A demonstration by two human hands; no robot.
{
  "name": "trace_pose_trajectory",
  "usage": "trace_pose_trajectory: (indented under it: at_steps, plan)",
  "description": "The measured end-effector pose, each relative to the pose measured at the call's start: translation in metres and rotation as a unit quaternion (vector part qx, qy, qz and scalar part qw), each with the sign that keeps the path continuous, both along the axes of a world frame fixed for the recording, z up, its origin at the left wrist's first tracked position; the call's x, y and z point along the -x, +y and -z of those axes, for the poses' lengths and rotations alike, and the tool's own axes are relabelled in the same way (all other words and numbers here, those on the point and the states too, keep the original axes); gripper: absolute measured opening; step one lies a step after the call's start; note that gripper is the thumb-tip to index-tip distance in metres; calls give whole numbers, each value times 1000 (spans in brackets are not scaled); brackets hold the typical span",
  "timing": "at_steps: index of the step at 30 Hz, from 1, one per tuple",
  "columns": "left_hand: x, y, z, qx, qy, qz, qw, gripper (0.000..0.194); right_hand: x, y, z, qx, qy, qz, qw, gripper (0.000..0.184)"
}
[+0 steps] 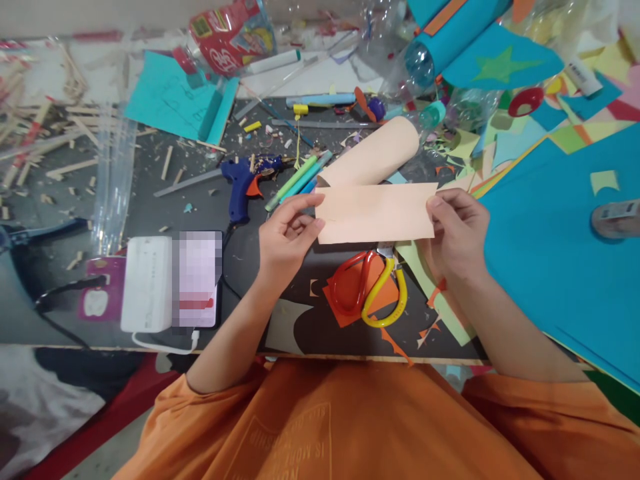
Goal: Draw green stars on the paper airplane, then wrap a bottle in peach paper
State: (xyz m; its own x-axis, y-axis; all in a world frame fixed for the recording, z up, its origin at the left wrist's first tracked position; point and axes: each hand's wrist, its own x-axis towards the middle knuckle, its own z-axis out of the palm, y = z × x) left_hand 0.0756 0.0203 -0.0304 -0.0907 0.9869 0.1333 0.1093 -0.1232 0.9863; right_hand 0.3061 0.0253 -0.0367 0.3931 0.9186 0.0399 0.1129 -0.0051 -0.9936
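A pale peach strip of paper is held up level between my two hands. My left hand pinches its left end between thumb and fingers. At the right end, my right hand grips the strip with the thumb on its front. Just behind the strip lies a peach paper-covered tube, partly hidden by it. Below the strip rest scissors with one red and one yellow handle, on top of orange paper. Green and blue markers lie beyond my left hand.
A blue glue gun with an orange trigger lies left of the markers. Further left are a white power bank and a phone. Large blue sheets cover the right side. Bottles, including a red-labelled one, and scraps crowd the back.
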Motion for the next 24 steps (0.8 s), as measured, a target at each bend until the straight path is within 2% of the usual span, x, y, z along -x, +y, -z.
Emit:
trace_pose_trajectory:
  at_steps: [5, 13, 17, 24]
  plan:
    - [2, 0, 1, 9, -11, 25, 1000, 29, -5, -1, 5, 6, -55, -25, 998, 28]
    - [2, -1, -2, 24, -9, 49, 998, 37, -3, 1, 5, -11, 4, 3, 1000, 23]
    - [3, 0, 0, 27, -20, 66, 997, 45, -8, 3, 9, -11, -14, -18, 1000, 27]
    - [2, -5, -8, 111, -31, 125, 985, 63, -10, 6, 14, 8, 22, -25, 999, 28]
